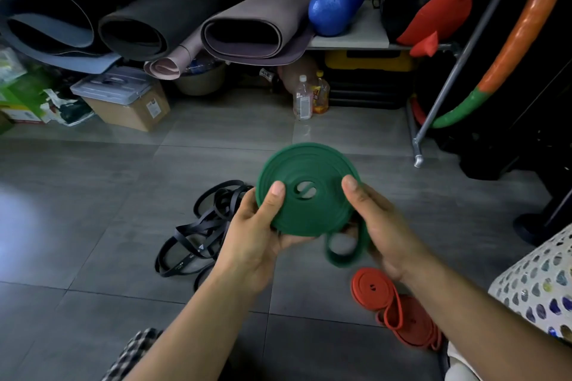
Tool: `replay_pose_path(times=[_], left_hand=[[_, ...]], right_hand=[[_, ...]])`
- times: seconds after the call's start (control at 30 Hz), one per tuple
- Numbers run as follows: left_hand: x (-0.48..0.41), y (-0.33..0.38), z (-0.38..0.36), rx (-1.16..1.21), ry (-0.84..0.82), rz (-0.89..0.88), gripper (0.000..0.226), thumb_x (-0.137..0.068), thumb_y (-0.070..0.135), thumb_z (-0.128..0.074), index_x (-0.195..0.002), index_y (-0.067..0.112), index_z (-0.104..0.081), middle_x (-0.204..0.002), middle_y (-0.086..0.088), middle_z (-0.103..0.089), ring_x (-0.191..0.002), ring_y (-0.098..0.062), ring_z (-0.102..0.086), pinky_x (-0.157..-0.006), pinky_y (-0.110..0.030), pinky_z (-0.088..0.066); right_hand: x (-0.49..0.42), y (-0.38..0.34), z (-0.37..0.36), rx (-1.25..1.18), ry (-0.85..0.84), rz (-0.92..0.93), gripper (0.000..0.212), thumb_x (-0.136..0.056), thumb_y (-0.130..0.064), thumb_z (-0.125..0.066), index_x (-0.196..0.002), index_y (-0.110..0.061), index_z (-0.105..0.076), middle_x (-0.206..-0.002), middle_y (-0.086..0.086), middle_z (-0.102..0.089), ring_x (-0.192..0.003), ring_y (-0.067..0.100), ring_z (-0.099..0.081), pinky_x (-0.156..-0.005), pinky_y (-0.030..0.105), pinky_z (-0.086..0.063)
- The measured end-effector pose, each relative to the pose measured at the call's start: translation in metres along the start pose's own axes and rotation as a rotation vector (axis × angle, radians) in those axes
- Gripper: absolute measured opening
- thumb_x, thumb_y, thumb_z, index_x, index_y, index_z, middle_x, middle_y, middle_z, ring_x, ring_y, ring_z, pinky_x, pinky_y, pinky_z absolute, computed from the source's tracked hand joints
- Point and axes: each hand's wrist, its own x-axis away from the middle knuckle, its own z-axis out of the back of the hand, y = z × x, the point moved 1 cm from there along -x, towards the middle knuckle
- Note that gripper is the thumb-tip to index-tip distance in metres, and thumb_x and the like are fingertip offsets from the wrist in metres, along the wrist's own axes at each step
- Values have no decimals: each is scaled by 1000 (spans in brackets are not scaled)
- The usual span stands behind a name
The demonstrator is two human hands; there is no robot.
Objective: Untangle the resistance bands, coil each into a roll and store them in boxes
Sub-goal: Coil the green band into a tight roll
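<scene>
Holding a green band (322,207) up in the air, both hands curl round its edges. The left hand (257,238) has its thumb on the flat face and its other fingers under the roll. The right hand (383,226) pinches the other side, thumb on top too. The band is wound into a big flat round roll, ring after ring, with a small hole in the middle. One loose end hangs down in a loop just under the hands, and it looks a bit blurry. Below the right hand, on the gray floor (93,195), lies a red band (362,291), partly rolled, with loose loops beside it. Just past the left hand sits a messy heap of black bands (198,249), not rolled.
</scene>
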Motion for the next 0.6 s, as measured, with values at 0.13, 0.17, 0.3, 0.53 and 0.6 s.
replay_pose_path(times=[0.13,0.17,0.3,0.53,0.6], left_hand=[[3,-20,-7,108,96,-1,40,-83,31,-54,-121,17,-47,-118,-9,-62,-100,-25,-66,-73,-39,-58],[3,-25,-6,30,105,12,37,-86,34,-52,-119,21,-46,-121,-6,-60,-103,-23,-64,-75,-37,-57],[0,-21,6,-210,32,200,50,-74,49,-56,-119,29,-48,-125,-6,-58,-110,-26,-60,-81,-47,-55],[16,-61,-5,201,-60,271,46,-87,37,-46,-129,19,-39,-121,-21,-60,-97,-38,-66,-80,-48,-56],[15,-78,-2,258,44,270,40,-90,33,-46,-125,15,-41,-120,-21,-60,-93,-36,-67,-72,-44,-59]], right_hand=[[4,18,-15,95,132,21,57,-70,-55,-50,-113,-18,-57,-106,-3,-68,-99,9,-64,-83,28,-52],[4,18,-15,136,153,34,58,-71,-55,-49,-114,-17,-55,-106,-4,-68,-97,6,-64,-80,25,-53],[-1,11,-3,202,147,33,54,-72,-52,-49,-113,-18,-51,-106,-6,-64,-97,5,-62,-79,25,-51],[6,27,3,38,229,-48,63,-74,-61,-40,-114,-15,-53,-108,1,-66,-99,10,-63,-82,26,-51],[5,42,8,-104,231,-167,59,-86,-59,-34,-110,-11,-60,-105,8,-69,-99,19,-65,-86,36,-50]])
